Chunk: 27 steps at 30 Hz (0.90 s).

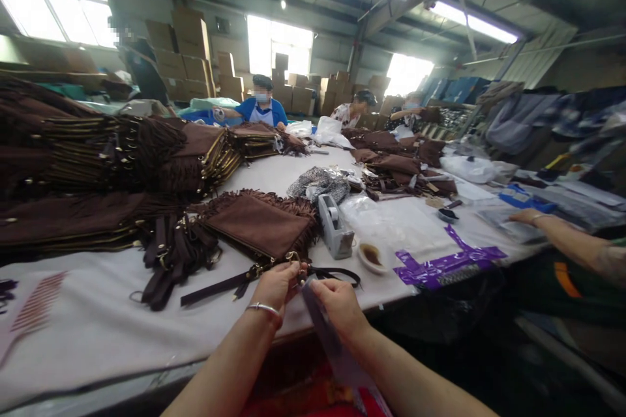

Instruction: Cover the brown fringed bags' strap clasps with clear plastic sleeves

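A brown fringed pouch (261,225) with a gold zip lies on the table in front of me. My left hand (278,285), with a bangle at its wrist, is closed around metal hardware at the pouch's near corner. A dark strap (215,290) stretches to the left from there, and a thin dark loop (342,272) curves out to the right. Close beside it, my right hand (341,303) pinches a translucent greyish plastic strip (332,342) that hangs down toward my lap. The two hands almost meet; the fingers hide the exact spot they work on.
A tape dispenser (335,228), a small bowl of brown liquid (372,257) and purple tape (450,264) lie to the right. Loose straps (171,254), stacked pouches (73,221) and a pink comb (36,306) are left. Another person's hand (528,216) rests at the right; others sit across.
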Each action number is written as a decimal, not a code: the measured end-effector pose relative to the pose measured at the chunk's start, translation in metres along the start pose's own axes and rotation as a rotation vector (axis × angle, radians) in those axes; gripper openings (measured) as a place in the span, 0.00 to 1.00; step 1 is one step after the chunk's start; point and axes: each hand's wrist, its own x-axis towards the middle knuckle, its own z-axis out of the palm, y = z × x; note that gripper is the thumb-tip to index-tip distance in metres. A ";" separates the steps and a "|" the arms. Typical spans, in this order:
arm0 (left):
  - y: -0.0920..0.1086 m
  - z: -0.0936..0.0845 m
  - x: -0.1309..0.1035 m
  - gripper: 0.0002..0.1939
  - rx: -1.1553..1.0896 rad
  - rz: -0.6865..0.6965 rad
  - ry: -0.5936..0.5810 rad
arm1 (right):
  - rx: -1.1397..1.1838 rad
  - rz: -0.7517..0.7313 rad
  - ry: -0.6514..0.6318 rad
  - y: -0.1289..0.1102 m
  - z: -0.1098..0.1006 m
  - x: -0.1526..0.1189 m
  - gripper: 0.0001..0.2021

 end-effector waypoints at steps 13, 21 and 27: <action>-0.017 -0.021 -0.017 0.16 0.002 0.025 0.042 | -0.182 -0.178 -0.018 -0.016 0.036 0.064 0.16; -0.047 -0.036 -0.007 0.22 0.037 0.014 0.024 | -0.418 -0.378 -0.403 -0.027 0.016 0.077 0.23; -0.043 -0.036 -0.013 0.18 0.043 0.049 0.062 | -0.555 -0.397 -0.422 -0.034 0.015 0.080 0.12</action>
